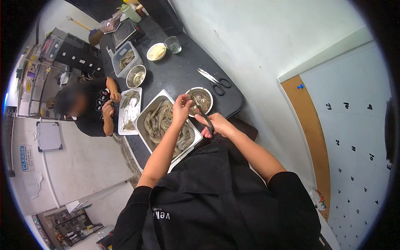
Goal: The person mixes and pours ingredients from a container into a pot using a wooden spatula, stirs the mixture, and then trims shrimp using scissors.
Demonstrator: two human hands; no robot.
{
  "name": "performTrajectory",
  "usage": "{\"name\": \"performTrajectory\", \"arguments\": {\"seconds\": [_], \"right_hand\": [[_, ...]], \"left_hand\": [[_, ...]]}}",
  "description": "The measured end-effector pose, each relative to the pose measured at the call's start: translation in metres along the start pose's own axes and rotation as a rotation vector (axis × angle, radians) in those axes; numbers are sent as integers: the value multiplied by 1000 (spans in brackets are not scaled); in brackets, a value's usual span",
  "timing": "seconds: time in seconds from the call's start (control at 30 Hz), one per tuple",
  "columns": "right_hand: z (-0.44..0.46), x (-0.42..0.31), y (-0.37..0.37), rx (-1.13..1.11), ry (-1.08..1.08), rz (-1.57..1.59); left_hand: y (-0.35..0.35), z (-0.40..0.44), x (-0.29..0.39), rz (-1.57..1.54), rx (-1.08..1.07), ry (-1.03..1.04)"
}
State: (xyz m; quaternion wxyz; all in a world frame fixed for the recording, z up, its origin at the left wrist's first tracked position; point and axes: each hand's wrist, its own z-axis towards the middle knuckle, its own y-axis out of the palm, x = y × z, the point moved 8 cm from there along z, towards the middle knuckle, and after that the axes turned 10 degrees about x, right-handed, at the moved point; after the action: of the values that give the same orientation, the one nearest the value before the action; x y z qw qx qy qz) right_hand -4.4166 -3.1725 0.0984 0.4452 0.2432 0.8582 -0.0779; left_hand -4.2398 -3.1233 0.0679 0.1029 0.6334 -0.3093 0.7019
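Scissors (206, 118) in outstretched right hand (217, 125)

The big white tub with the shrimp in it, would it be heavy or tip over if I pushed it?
The white tub would probably feel heavy, because a big heap of shrimp lies inside. It looks wide, so it would likely slide before tipping.

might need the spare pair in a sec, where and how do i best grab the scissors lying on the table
Grip the scissors at the black handles, coming from above on your own side of the table. They lie flat with both loops toward you and the blades pointing away, so that approach should keep fingers off the edges. Your right hand already holds a black-handled tool.
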Motion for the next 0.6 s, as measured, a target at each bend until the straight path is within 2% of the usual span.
{"name": "performTrajectory", "arguments": {"seconds": [0.23,0.33,0.43,0.53,0.6], "right_hand": [[8,11,-1,24,51,-16],[3,3,-6,41,-12,42],[13,18,-9,78,-24,-42],[15,24,-10,49,12,-32],[13,23,-8,21,-19,-45]], "left_hand": [[-1,-3,4,77,1,13],[-1,-2,2,61,4,-6],[1,-2,-5,68,-39,-20],[1,-2,-8,34,-36,-62],[3,-2,-23,-179,-63,-240]]}}
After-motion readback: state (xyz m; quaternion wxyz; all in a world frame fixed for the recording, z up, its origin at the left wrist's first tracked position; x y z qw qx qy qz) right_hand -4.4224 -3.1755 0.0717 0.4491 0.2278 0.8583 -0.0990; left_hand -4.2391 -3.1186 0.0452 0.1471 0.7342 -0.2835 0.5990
